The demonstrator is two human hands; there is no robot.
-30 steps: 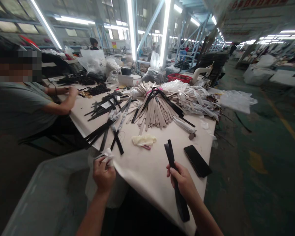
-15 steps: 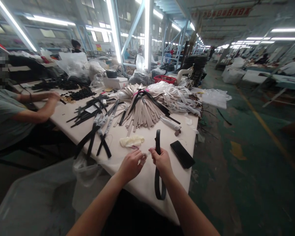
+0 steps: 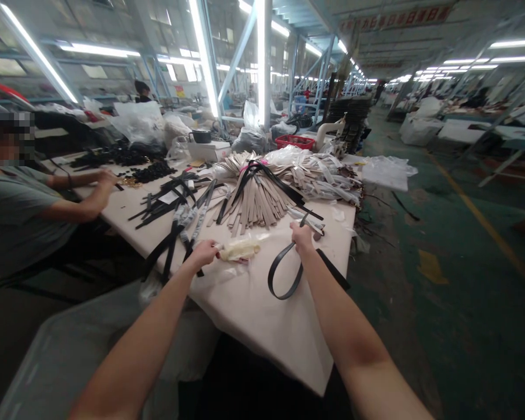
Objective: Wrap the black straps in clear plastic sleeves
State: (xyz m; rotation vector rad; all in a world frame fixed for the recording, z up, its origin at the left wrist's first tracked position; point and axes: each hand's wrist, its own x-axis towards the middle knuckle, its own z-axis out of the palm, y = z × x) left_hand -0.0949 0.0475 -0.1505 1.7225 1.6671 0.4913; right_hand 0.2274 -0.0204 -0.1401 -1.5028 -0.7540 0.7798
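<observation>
My right hand point(image 3: 303, 238) is closed around a narrow black strap point(image 3: 284, 256), which hangs in a loop over the table. One strap end sticks up past my fingers. Off to the left, my left hand point(image 3: 205, 252) is pinched, with a small whitish bit at its fingertips that is too small to name. Just beside those fingertips lies a crumpled pale yellow piece point(image 3: 240, 249), perhaps a glove, with clear plastic around it. A black phone point(image 3: 332, 268) is partly hidden behind my right forearm.
A fanned bundle of beige strips point(image 3: 258, 207) tops the table point(image 3: 254, 303). Black straps partly wrapped in plastic point(image 3: 184, 219) lie left of it. At far left a co-worker point(image 3: 30, 204) handles small parts. A red basket point(image 3: 294, 142) stands behind; the floor aisle runs along the right.
My hands have moved apart: the left went left and up to the pale yellow piece, the right forward. The strap has swung from edge-on into an open loop. The camera view shifted slightly.
</observation>
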